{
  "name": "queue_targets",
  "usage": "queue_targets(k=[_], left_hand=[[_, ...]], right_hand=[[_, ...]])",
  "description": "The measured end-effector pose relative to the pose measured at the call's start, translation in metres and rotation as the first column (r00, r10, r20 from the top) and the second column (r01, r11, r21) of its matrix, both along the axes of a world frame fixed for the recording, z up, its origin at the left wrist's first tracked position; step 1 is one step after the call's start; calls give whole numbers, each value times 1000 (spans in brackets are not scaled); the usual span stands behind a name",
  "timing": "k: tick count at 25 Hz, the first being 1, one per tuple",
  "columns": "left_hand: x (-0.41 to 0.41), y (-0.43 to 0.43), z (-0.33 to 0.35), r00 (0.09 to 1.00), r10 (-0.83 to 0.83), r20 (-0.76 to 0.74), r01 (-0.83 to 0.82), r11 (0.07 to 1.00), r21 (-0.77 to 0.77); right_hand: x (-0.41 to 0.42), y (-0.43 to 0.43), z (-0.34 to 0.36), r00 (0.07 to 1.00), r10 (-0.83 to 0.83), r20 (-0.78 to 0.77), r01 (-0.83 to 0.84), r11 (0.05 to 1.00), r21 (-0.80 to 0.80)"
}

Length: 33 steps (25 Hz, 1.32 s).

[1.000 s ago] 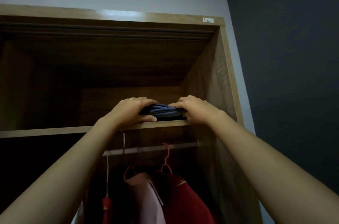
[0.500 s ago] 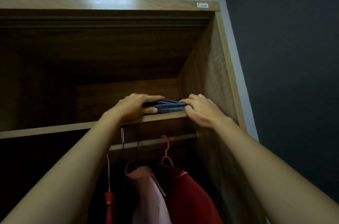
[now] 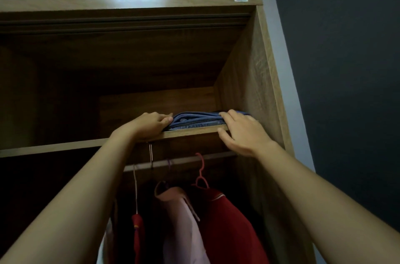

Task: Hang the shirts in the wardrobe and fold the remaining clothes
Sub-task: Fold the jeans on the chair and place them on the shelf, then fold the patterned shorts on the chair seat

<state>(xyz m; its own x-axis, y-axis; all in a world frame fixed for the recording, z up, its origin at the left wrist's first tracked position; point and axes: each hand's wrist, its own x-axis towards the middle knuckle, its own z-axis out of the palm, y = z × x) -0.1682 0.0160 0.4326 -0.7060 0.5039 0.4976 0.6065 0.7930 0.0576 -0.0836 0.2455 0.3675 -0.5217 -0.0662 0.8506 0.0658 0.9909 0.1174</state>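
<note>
A folded blue garment [image 3: 195, 120] lies on the wardrobe's top shelf [image 3: 65, 144], close to the right side wall. My left hand [image 3: 148, 125] rests on the shelf edge, its fingertips and thumb touching the pile's left side. My right hand [image 3: 242, 134] lies with straight fingers on the pile's right end, the thumb spread below the shelf's front edge. Below the shelf, a red shirt [image 3: 229, 224] on a red hanger [image 3: 201, 175] and a pink shirt [image 3: 184, 220] hang from the rail [image 3: 179, 161].
The wardrobe's right side panel [image 3: 249, 82] stands just beyond the pile. A thin cord with a red tassel [image 3: 137, 227] hangs left of the pink shirt. The shelf's left part is dark. A dark grey wall [image 3: 346, 69] is at the right.
The blue pile has slid right along the shelf toward the side panel. My hands have let go of their grip on it; the left now touches its side and the right lies flat on its end.
</note>
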Motion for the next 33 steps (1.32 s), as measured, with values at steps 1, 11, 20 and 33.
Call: queue_targets(k=[1, 11, 20, 33], left_hand=[[0, 1, -3, 1000, 2, 15, -3, 999, 42], [28, -23, -161, 928, 9, -374, 286, 627, 725], [114, -212, -386, 944, 330, 18, -298, 828, 475], [453, -458, -788, -3, 669, 744, -874, 360, -327]], right_hand=[[0, 0, -2, 1000, -15, 2, 15, 1000, 7], [9, -73, -85, 985, 146, -88, -157, 977, -141], [33, -282, -342, 737, 653, 173, -612, 754, -239], [229, -503, -735, -22, 597, 802, -678, 581, -452]])
